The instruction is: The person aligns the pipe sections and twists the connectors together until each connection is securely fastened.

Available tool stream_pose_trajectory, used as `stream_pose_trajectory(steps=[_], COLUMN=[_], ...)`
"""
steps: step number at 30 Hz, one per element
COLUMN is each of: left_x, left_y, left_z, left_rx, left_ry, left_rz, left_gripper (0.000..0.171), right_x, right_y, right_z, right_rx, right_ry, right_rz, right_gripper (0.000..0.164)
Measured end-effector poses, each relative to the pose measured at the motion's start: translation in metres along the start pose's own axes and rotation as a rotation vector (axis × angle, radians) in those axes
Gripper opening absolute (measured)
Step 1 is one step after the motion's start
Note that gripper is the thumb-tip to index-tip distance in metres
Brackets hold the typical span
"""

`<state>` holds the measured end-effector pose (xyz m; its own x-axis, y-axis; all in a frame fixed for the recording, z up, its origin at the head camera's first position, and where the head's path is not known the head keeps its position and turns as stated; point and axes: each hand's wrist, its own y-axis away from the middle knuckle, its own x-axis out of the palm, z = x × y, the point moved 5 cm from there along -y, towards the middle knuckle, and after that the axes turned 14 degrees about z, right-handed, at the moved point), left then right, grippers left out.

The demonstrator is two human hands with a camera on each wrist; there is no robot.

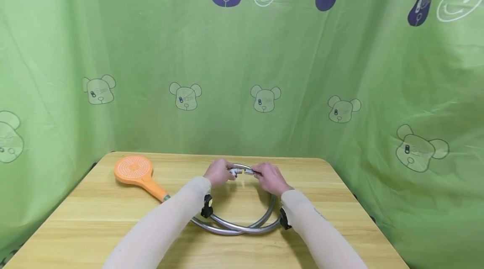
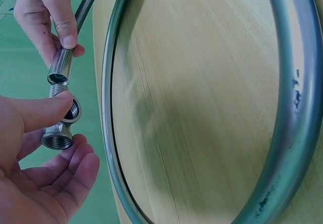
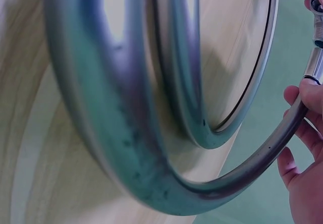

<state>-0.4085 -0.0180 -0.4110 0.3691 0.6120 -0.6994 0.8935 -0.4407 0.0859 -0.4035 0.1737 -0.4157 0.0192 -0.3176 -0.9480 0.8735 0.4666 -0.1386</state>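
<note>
My left hand point(image 1: 219, 172) pinches a small metal tee fitting point(image 2: 59, 130) between thumb and fingers. Its threaded stub points at the hose's metal end nut point(image 2: 61, 66), and the two are lined up end to end, right at each other's rims. My right hand point(image 1: 270, 178) grips the silver shower hose point(image 3: 275, 156) just behind that nut, thumb on top. From there the hose loops round on the table toward me. Its other end joins an orange shower head point(image 1: 133, 169), which lies face up at the left, partly past my left sleeve.
The wooden table point(image 1: 332, 218) bears the coiled hose, whose loops cross in front of my forearms. A green curtain point(image 1: 227, 130) with printed bears hangs behind and at both sides. Black wrist cameras point(image 1: 207, 207) sit under both wrists, near the hose.
</note>
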Motion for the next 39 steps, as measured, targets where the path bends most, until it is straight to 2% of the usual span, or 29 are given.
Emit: stream_pose_trajectory(steps=[6, 14, 21, 27, 34, 39], left_x=[0.002, 0.003, 0.005, 0.005, 0.003, 0.004], left_y=[-0.003, -0.007, -0.009, -0.006, -0.003, -0.004], left_z=[0.0, 0.001, 0.001, 0.003, 0.001, 0.002], left_rx=[0.014, 0.041, 0.09, 0.094, 0.115, 0.104], left_ry=[0.001, -0.018, 0.008, 0.043, -0.046, -0.063], left_rz=[0.005, 0.002, 0.052, 0.082, 0.085, 0.092], left_gripper=[0.041, 0.039, 0.043, 0.047, 0.037, 0.039], right_x=[-0.001, 0.0, -0.002, -0.003, -0.001, 0.0], right_y=[-0.001, -0.003, -0.001, -0.001, -0.002, -0.003], right_z=[0.005, 0.007, 0.009, 0.013, 0.015, 0.017], right_rx=[-0.06, -0.076, -0.102, -0.124, -0.114, -0.113], right_ry=[0.037, 0.07, 0.096, 0.096, 0.093, 0.103], right_rz=[-0.017, -0.007, -0.008, -0.002, 0.002, -0.008], right_gripper=[0.024, 0.015, 0.019, 0.016, 0.021, 0.021])
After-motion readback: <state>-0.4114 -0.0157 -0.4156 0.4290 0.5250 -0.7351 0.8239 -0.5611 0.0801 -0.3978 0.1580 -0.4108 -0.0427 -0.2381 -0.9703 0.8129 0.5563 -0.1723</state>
